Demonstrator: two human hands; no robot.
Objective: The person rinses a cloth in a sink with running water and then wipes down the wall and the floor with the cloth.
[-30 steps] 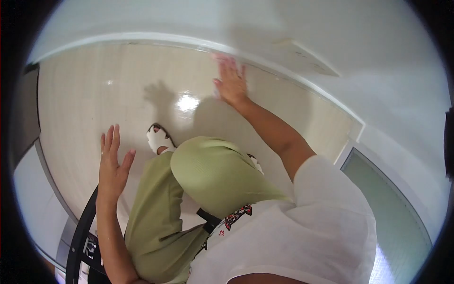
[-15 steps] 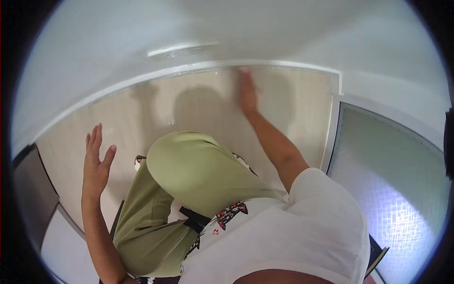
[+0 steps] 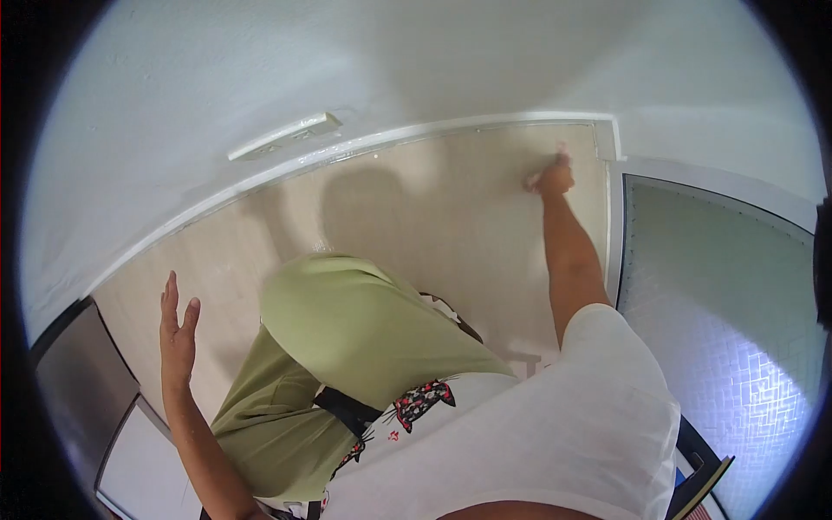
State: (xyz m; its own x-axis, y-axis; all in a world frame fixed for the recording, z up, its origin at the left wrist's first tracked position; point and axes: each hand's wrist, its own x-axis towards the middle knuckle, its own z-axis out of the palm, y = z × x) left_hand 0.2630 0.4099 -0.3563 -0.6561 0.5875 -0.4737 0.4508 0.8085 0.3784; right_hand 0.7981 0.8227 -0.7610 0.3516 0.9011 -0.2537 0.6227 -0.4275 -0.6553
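My left hand (image 3: 178, 342) is raised at the left, its fingers stretched out and the thumb apart, with nothing in it. My right hand (image 3: 555, 175) reaches out over the pale floor (image 3: 433, 208) near the far right corner. It is blurred, but a finger and the thumb show apart, and no object is visible in it. Whether it touches the floor cannot be made out. My bent knee in green trousers (image 3: 347, 321) lies between the hands.
A white wall (image 3: 433, 61) with a socket plate (image 3: 290, 137) runs along the floor's far edge. On the right is a frosted panel (image 3: 711, 277) in a metal frame. A grey and white cabinet (image 3: 87, 381) stands at the left. A dark-edged object (image 3: 706, 485) is at the lower right.
My right hand has moved right toward the corner. My left hand sits slightly lower in view. The view has shifted, bringing the frosted panel further in and moving the socket plate to the left.
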